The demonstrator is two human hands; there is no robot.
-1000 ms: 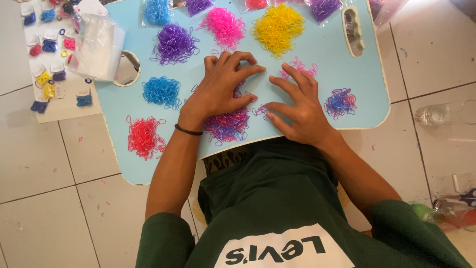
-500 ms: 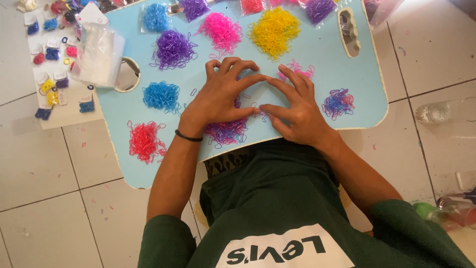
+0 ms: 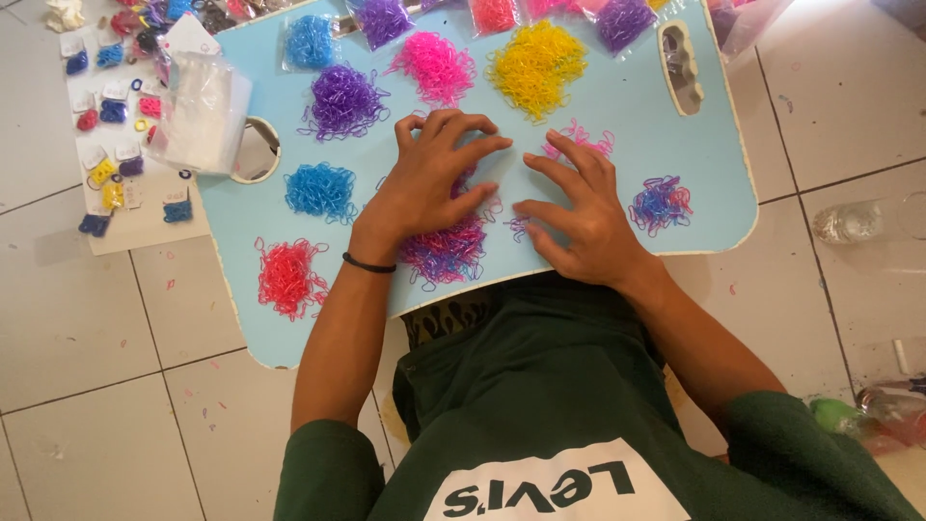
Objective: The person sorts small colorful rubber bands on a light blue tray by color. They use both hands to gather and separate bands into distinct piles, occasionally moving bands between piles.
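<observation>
A light blue lap table (image 3: 617, 125) lies over my legs, covered with small heaps of tiny rubber bands. My left hand (image 3: 429, 178), with a black band at the wrist, rests fingers spread on a mixed pink and purple heap (image 3: 446, 253). My right hand (image 3: 579, 217) lies flat beside it, fingers spread on the board, pointing left, just below a thin pink heap (image 3: 581, 143). Around them sit a purple heap (image 3: 344, 101), a pink heap (image 3: 436, 66), a yellow heap (image 3: 536, 66), a blue heap (image 3: 320, 190), a red heap (image 3: 289, 277) and a mixed blue-pink heap (image 3: 661, 205).
Small clear bags of bands (image 3: 382, 17) line the table's far edge. A clear plastic bag (image 3: 198, 111) overlaps the round hole at its left. On the tiled floor at left lies a paper sheet with small packets (image 3: 111, 145). A clear bottle (image 3: 854, 220) lies at right.
Both hands stay on the mixed heap, fingers shifting slightly. The camera view has drifted a little, so the table sits higher in the frame.
</observation>
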